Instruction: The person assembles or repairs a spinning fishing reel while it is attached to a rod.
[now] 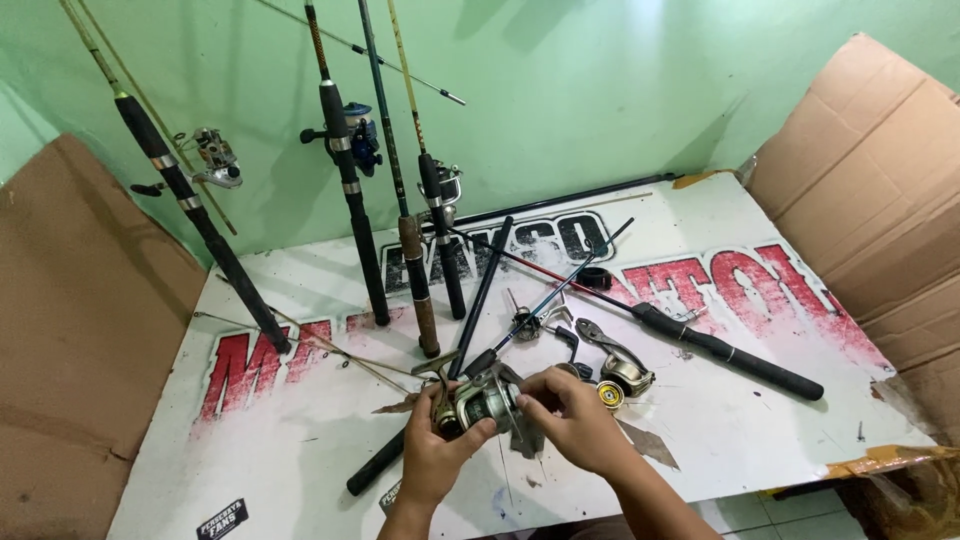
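- Silver-grey metal spinning reel (pixel 484 400) sits between my two hands, low in the middle of the view, just above the near edge of the table.
- My left hand (pixel 437 452) is closed around the reel's left side, fingers curled under it and thumb on top.
- My right hand (pixel 570 420) pinches the reel's right end with thumb and fingertips, the rest of the hand loosely curled.
- Beneath my hands lies a white painted board table (pixel 700 440) with large red and black lettering.
- Just beside my right hand rests a second reel, gold and silver (pixel 618 372), flat on the board.
- A black rod with a foam grip (pixel 440 400) runs diagonally under the held reel.
- Further right, another black-handled rod (pixel 730 352) lies across the board.
- At the far edge, several fishing rods (pixel 350 190) lean upright against a green wall (pixel 600 90), some with reels fitted.
- Brown cardboard sheets (pixel 870 190) stand at both sides.
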